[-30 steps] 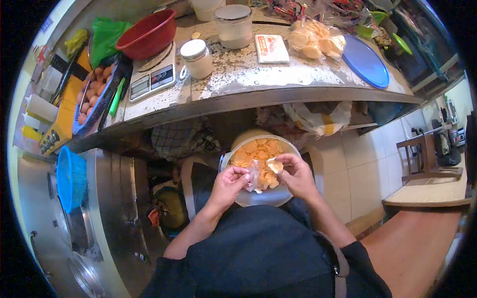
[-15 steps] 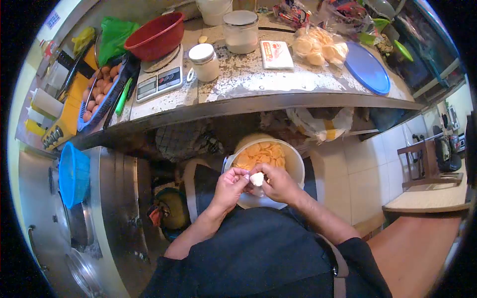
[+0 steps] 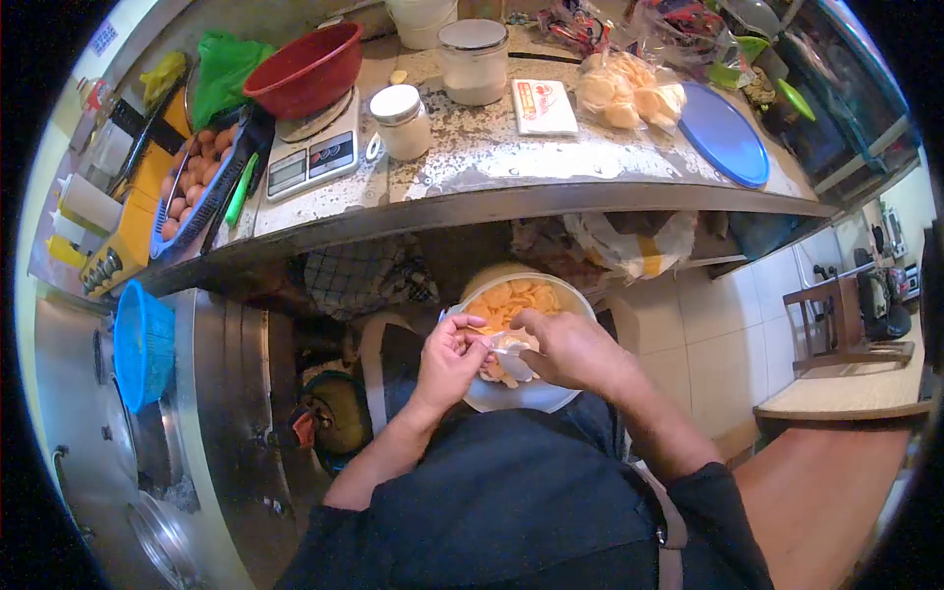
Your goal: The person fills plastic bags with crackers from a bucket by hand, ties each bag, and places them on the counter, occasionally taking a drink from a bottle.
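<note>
Over a white bucket (image 3: 582,305) between my knees, my left hand (image 3: 450,366) pinches the edge of a small whitish, translucent plastic bag (image 3: 513,364) between thumb and fingertips. On the bag's other side is my right hand (image 3: 580,349), its thumb and fingers curled at the bag, slightly blurred. Whether anything is inside the bag is hard to make out. Round orange chips (image 3: 513,295) fill the bucket below and behind the hands.
The worn counter ahead bears a kitchen scale (image 3: 313,162), a red bowl (image 3: 305,74), a lidded jar (image 3: 400,123), a napkin pack (image 3: 544,107), a bag of chips (image 3: 629,90) and a blue lid (image 3: 725,135). Eggs (image 3: 202,167) sit left; a blue basket (image 3: 145,344) stands nearer.
The bunched white plastic between my fingers now looks more spread out. My right hand has shifted slightly right and turned, with its index finger lifted higher over the chips.
</note>
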`<state>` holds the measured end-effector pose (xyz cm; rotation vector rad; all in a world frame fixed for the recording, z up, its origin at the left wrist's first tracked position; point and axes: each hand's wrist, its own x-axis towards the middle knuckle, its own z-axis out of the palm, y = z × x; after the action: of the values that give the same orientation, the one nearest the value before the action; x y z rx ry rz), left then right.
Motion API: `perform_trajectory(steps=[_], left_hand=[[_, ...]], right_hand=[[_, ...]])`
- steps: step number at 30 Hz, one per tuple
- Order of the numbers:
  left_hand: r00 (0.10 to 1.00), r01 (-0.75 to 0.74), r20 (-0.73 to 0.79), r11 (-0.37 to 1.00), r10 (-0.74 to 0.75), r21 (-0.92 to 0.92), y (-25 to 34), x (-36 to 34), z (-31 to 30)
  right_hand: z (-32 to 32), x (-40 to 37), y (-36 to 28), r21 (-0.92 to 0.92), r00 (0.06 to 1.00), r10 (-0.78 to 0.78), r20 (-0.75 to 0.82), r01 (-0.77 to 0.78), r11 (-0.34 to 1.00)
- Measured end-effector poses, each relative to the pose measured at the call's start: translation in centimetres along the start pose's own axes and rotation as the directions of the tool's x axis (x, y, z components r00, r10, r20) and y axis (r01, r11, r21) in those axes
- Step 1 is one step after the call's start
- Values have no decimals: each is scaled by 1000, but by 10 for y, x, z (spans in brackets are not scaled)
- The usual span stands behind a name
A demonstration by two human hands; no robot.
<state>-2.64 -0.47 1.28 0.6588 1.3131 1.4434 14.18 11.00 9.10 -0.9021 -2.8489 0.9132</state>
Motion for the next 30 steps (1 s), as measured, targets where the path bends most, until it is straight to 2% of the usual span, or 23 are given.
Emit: perform_trajectory(steps=[3,5,6,7,8,9,10,11,12,13,14,15,16,17,19,21,23,25,26,27,28,29,30], left_hand=[[998,-57,-1,998,57,-7,18,7,0],[993,-111,32,993,112,-34,30,12,-3],[989,-124,85,992,124,5,33,15,-7],[988,-130,89,992,129,4,36,18,-5],[965,-182,178,981,193,-74,39,21,-2],[930,-223,261,963,258,-154,43,24,2],[879,-238,388,960,278,-147,44,28,4],[876,-245,391,959,282,-144,38,32,2],[875,-136,452,984,174,-116,26,36,0],[857,-28,510,996,66,-81,18,39,1],[903,-25,419,985,96,-173,7,43,10],[900,-35,423,984,106,-172,17,44,22],[921,114,389,972,-25,-207,33,40,33],[920,258,359,934,-159,-247,44,40,40],[927,208,365,928,-86,-310,48,44,40],[876,329,448,902,-180,-281,55,45,38],[855,360,483,886,-188,-293,55,54,32],[769,486,596,816,-230,-312,53,60,26],[730,505,645,815,-226,-286,48,66,20],[734,501,642,815,-222,-292,49,67,19],[718,557,654,761,-239,-334,49,67,19],[702,606,667,702,-251,-374,50,68,18],[681,614,671,727,-293,-306,45,75,12]], right_hand=[[-18,0,-7,-30,998,-56,5,56,998],[-25,2,-8,-118,976,-215,-29,210,971],[-31,4,-11,-122,976,-215,-32,210,970],[-39,6,-16,-106,929,-340,-143,328,939],[-45,10,-19,-104,855,-453,-253,442,891],[-50,15,-21,-109,854,-453,-257,440,891],[-54,22,-24,-108,825,-492,-279,482,869],[-59,31,-27,-110,790,-533,-303,526,843],[-62,40,-28,-116,744,-561,-362,562,819],[-66,49,-28,-125,740,-565,-365,563,817],[-71,58,-27,-94,771,-547,-326,549,830],[-74,67,-25,-64,799,-530,-285,536,842],[-73,73,-22,27,845,-457,-277,482,876],[-75,78,-20,21,843,-460,-279,484,875],[-78,85,-20,79,896,-341,-286,376,923],[-83,87,-16,96,879,-357,-318,404,910],[-85,94,-4,173,903,-308,-300,369,913],[-89,90,-3,178,915,-275,-295,335,925],[-88,88,-3,160,914,-200,-354,269,950],[-89,86,-3,145,902,-127,-412,202,968],[-93,78,-5,145,905,-131,-406,205,968],[-101,65,-9,-60,840,-303,-451,311,949],[-107,55,-17,-264,752,-475,-457,395,880]])
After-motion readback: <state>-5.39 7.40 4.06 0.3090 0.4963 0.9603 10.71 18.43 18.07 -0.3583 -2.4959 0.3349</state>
